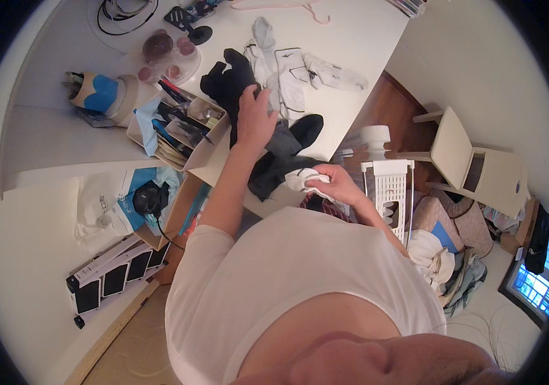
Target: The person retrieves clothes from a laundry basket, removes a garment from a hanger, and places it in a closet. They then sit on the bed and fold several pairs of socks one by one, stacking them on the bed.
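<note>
My right hand (339,185) pinches a bunched white sock (301,180) with dark marks, close to the table's near edge. Under and beside it lies dark grey clothing (274,171). With its fingers apart, my left hand (256,118) reaches over the table, at the edge of a heap of black socks (228,79); whether it touches them I cannot tell. Beyond its fingertips are white socks with dark lines (291,82), a light grey sock (263,36) and another white sock (334,72) lying flat. A black sock toe (308,130) sticks out to the right of my left hand.
A desk organizer (207,149) full of pens stands left of my left arm. Farther back are a clear tray with pinkish balls (173,62), a phone stand (190,29) and a pink hanger (279,5). At right are a white plastic rack (387,183) and a chair (452,144).
</note>
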Motion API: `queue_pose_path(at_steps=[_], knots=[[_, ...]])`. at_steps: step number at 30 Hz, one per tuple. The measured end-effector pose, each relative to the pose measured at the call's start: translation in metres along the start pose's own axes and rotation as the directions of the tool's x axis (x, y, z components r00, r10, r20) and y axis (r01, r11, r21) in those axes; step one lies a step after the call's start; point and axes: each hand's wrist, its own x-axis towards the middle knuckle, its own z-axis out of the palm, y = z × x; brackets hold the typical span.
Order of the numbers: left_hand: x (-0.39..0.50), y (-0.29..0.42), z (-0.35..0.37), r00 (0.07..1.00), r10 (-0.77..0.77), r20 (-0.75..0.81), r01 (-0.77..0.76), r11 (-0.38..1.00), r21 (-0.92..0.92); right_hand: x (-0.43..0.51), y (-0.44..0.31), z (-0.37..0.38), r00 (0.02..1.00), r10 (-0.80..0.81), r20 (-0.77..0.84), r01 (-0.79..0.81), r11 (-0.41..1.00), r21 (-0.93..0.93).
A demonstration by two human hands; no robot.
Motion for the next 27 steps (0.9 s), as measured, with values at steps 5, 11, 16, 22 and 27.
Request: queue_pose_path(at_steps=[5, 11, 16, 22, 27], knots=[[0.000, -0.022, 0.018, 0.993, -0.072, 0.097, 0.064, 0.995, 0.080, -0.003, 0.003, -0.002, 0.999, 0.003, -0.033, -0.003, 1.000, 0.011], [0.004, -0.023, 0.017, 0.990, 0.031, -0.136, -0.044, 0.994, -0.098, -0.001, 0.014, -0.003, 0.999, 0.008, -0.047, -0.008, 1.000, -0.015], [0.009, -0.019, -0.001, 0.953, -0.257, -0.157, 0.059, 0.670, -0.740, 0.005, 0.026, -0.005, 0.992, -0.014, -0.122, 0.016, 1.000, 0.017], [0.025, -0.028, -0.026, 0.861, -0.359, 0.359, 0.253, -0.308, -0.917, 0.021, 0.025, -0.010, 0.981, -0.102, -0.166, 0.094, 0.994, -0.054], [0.059, -0.038, -0.024, 0.841, -0.416, 0.346, 0.210, -0.339, -0.917, 0.030, 0.019, -0.014, 0.984, -0.072, -0.164, 0.073, 0.997, 0.001]])
